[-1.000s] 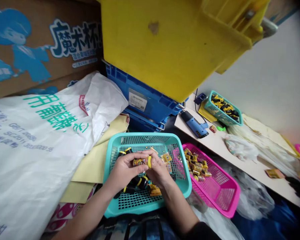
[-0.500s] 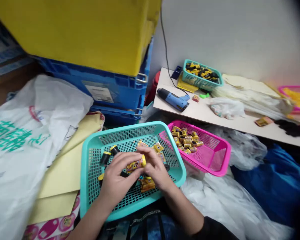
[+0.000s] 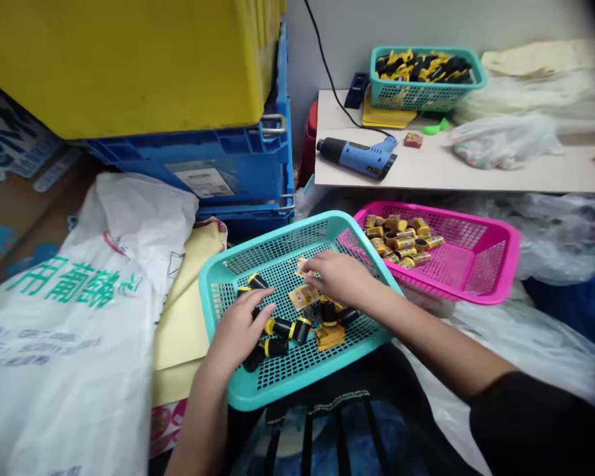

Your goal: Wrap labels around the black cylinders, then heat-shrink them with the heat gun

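open left hand (image 3: 238,334), fingers spread, just over little black and yellow rolls (image 3: 280,327) in a teal plastic mesh basket (image 3: 268,246). open right hand (image 3: 340,277), loose, fingertips by a small shiny gold paper packet (image 3: 302,266), no grip. bright pink plastic mesh basket (image 3: 496,264) just beside.

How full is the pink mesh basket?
Partly full: a heap of small gold-wrapped cylinders fills one end of the pink mesh basket, and the rest of its mesh floor shows bare.

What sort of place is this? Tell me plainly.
Probably a cramped hand-packing workspace: a teal mesh basket of small yellow-and-black items, stacked blue crates, and a blue heat gun on a bench.
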Demonstrator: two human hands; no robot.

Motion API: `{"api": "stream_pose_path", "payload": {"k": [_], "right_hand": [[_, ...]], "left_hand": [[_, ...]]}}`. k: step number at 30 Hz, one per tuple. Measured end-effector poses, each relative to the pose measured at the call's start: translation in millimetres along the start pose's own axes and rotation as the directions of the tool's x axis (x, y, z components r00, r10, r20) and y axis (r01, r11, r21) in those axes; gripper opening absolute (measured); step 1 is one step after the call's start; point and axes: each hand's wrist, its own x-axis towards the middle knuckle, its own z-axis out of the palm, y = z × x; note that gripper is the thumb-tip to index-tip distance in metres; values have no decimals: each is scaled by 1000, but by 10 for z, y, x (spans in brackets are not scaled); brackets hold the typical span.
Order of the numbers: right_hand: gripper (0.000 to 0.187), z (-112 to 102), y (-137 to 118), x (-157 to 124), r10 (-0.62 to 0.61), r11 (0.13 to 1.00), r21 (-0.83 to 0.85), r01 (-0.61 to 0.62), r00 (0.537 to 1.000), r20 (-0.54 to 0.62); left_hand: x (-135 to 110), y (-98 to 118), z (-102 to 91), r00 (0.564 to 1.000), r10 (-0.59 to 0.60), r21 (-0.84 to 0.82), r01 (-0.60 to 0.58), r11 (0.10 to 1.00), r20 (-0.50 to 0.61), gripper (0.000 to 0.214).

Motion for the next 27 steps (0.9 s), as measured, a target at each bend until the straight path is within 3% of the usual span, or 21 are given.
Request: {"api": "stream_pose_path", "payload": {"k": [2,4,9,12,15,18,20,22,24,25,27], "right_hand": [[31,198,-125,257,-21,998,-46,30,981,191],[38,366,-102,432,-33,999,-28,41,968,249],[16,463,126,536,-77,996,69,62,965,249],[22,335,86,423,-173,977,151,154,977,127],[32,207,-68,213,-302,919,218,327,943,-141],[42,165,-210,4,-388,874,159,459,856,-340],[44,179,-254,-90,-409,858,131,497,815,-411],[46,198,-255,-144,-348,865,186,467,824,-447],[45,204,-235,-168,-184,864,344,369,866,-466],[41,203,-226,-172,-75,832,463,304,890,-450],[32,204,-224,-161,104,687,704,179,935,-340]], "left_hand": [[-1,-45,38,998,-10,30,8,1000,67,32],[-17,-86,73,997,-22,22,21,1000,75,33],[-56,-155,82,994,-112,-113,113,987,11,30],[-44,-106,70,971,-234,-310,210,927,-41,30],[-20,28,86,932,-358,-637,249,730,-46,38],[-3,184,120,939,-331,-870,237,433,92,41],[1,258,140,945,-298,-925,230,302,137,44],[-3,295,147,942,-324,-940,183,288,84,48],[-13,304,144,930,-367,-924,136,357,-5,50],[-19,304,142,925,-379,-906,125,403,-41,50],[-31,300,141,924,-374,-865,124,486,-77,50]]}}
